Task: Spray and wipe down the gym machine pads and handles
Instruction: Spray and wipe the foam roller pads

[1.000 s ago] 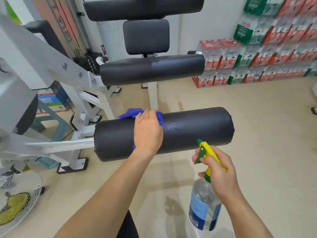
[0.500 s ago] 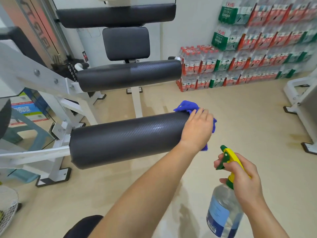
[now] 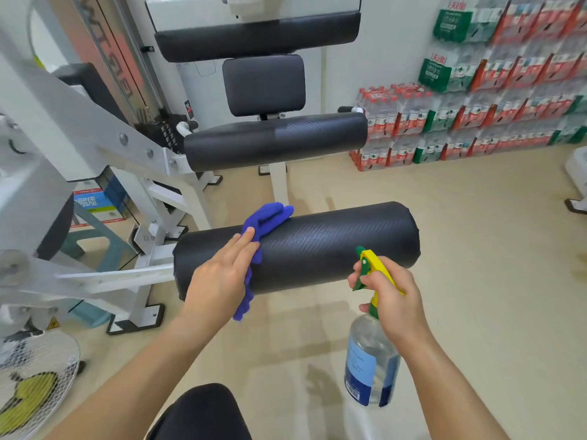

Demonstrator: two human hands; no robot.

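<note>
A black roller pad lies across the middle of the view on a white machine frame. My left hand presses a blue cloth flat against the pad's left part, fingers straight. The cloth drapes over the top and hangs down the front. My right hand grips the neck of a clear spray bottle with a yellow and green trigger head, held just in front of the pad's right half. A second roller pad, a square back pad and a top roller stand behind.
Stacked packs of bottled water line the right wall. A white fan guard sits at the lower left. The weight stack and a blue stool stand behind the frame. Beige floor spreads to the right.
My left hand has slid the blue cloth from the pad's right end back to its left part. The right hand keeps hold of the bottle.
</note>
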